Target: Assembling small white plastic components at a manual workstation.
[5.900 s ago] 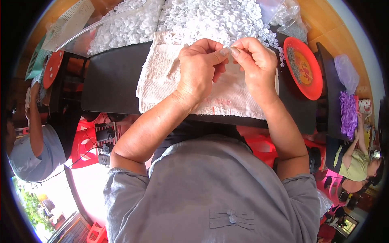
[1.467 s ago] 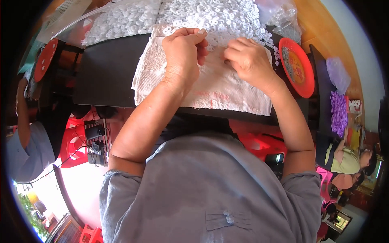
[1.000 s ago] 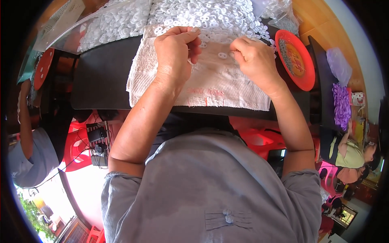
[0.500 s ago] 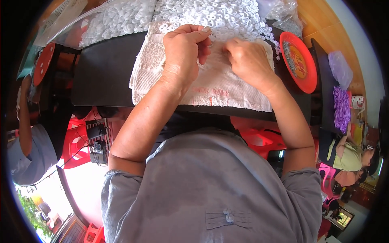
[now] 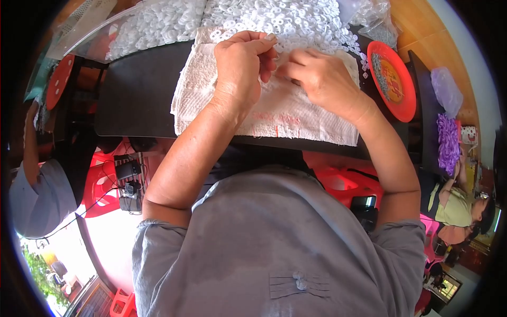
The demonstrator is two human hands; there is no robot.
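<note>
My left hand is raised over a folded cream towel, thumb and forefinger pinched together at the top. Whatever sits in that pinch is too small to make out. Close by on its right, my right hand hovers above the towel with bent fingers pointing toward the left hand. Its fingertips are slightly blurred, and any small thing between them is hidden. Just beyond both hands spreads a heap of small white plastic ring-like pieces, some reaching the towel's far edge.
A red plate with small metal pieces lies at the right. More white pieces fill a clear plastic bag or tray at the far left. Clear bags lie at the far right. Other people sit at both sides; a purple bundle is at right.
My right hand has moved left, closer to my left hand, with its elbow swung outward. The left hand keeps its pinch almost in place. The whole view has shifted slightly.
</note>
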